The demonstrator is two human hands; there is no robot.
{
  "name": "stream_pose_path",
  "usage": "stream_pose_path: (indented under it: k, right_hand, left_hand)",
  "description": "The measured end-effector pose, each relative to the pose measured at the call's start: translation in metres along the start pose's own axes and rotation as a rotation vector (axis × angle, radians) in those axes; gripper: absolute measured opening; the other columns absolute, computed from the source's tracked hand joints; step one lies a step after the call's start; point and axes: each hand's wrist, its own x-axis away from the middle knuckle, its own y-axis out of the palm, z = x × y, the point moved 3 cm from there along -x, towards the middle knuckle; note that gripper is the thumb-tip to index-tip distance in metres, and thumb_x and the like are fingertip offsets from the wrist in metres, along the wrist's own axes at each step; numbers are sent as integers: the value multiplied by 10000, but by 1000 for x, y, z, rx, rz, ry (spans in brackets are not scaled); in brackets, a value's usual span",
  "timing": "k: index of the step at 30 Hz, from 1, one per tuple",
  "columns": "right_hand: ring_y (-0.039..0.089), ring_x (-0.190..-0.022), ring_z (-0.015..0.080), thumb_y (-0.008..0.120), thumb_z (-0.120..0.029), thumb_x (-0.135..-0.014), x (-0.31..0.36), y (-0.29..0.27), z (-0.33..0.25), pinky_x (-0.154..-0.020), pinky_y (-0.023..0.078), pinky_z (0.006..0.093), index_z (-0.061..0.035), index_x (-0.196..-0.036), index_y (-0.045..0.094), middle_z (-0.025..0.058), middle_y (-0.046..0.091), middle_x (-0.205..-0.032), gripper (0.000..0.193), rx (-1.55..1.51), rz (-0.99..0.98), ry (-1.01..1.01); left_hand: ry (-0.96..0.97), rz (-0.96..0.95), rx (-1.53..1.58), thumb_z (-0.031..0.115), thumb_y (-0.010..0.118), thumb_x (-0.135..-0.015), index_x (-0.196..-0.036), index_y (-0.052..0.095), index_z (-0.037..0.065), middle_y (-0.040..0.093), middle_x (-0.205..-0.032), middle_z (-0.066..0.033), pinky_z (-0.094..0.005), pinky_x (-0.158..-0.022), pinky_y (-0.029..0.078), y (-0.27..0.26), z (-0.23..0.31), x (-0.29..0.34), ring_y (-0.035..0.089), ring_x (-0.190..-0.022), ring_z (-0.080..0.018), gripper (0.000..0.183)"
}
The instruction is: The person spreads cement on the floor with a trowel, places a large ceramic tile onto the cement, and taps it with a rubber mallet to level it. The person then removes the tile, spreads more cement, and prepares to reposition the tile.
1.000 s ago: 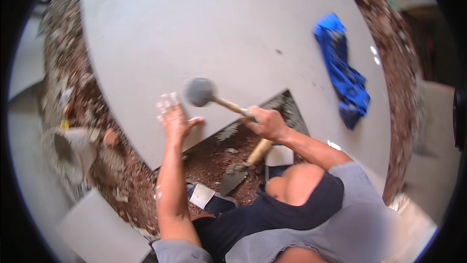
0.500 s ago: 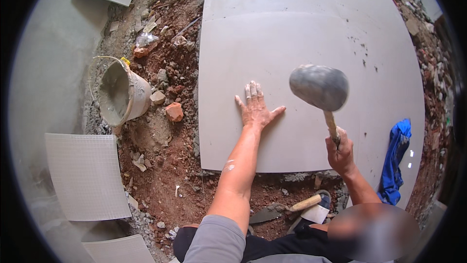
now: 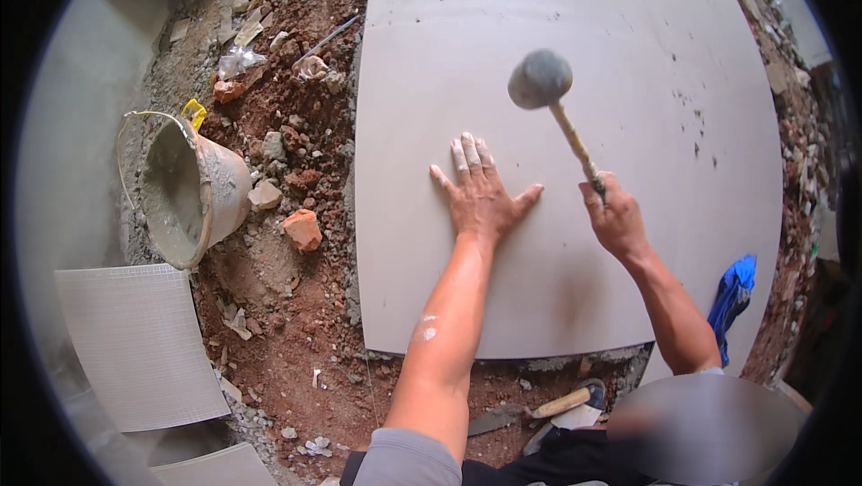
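My left hand (image 3: 482,201) lies flat with fingers spread on a large pale floor tile (image 3: 431,297); its fingertips are dusted white. My right hand (image 3: 618,219) is closed round the wooden handle of a rubber mallet (image 3: 540,80). The mallet's dark grey head is ahead and to the right of my left hand, apparently raised above the tile. Below the tile's near edge, close to my legs, a trowel (image 3: 558,402) with a wooden grip lies on the reddish soil.
On the left, a mortar-smeared bucket (image 3: 224,189) lies tipped beside a brick chunk (image 3: 303,230) and rubble. Loose tiles (image 3: 139,342) lie further left. A blue cloth or bag (image 3: 732,297) rests at the right. Rubble (image 3: 799,172) borders the tiled strip on the right.
My right hand has moved the mallet forward and slightly left, farther from me. My left hand stays spread on the tile. The whole view has shifted a little.
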Motion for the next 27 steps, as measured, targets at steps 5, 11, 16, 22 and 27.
stream_pose_path:
  k: [5,11,16,22,27]
  right_hand:
    - [599,-616,382,563,-280,-958,-35,15,-26,-572,471,450,-33,-1035,524,147,579,-637,262,-155,102,-103]
    - [593,-607,409,560,-320,-955,-78,25,-44,-553,464,469,-29,-908,517,168,589,-627,298,-56,-17,4]
    - [602,-601,381,551,-351,-957,-104,45,-53,-559,470,459,-33,-901,521,156,581,-609,325,131,-94,-11]
    - [594,-562,358,531,-394,-964,-108,41,-47,-541,463,453,-29,-892,522,137,561,-583,372,130,-86,48]
    - [610,-590,378,521,-395,-967,-103,33,-42,-556,472,470,-33,-888,521,155,584,-591,371,63,-10,18]
  left_hand:
    - [7,39,28,844,447,-713,-1488,157,-42,97,-1574,-199,-673,-1106,6,4,-1,-2,26,-1471,-317,1212]
    - [-11,-65,40,832,418,-741,-1499,147,-15,58,-1586,-173,-680,-1101,4,4,-2,-2,2,-1474,-299,1168]
    - [-15,-76,34,850,393,-735,-1507,115,-4,43,-1592,-154,-679,-1103,-9,2,-3,-5,-17,-1476,-287,1185]
    - [-9,-40,48,865,375,-727,-1503,139,-7,61,-1588,-164,-680,-1101,2,8,-4,-6,6,-1474,-297,1191]
    - [-11,1,55,862,378,-727,-1499,160,-13,87,-1583,-174,-682,-1100,17,7,-4,-5,47,-1471,-305,1187]
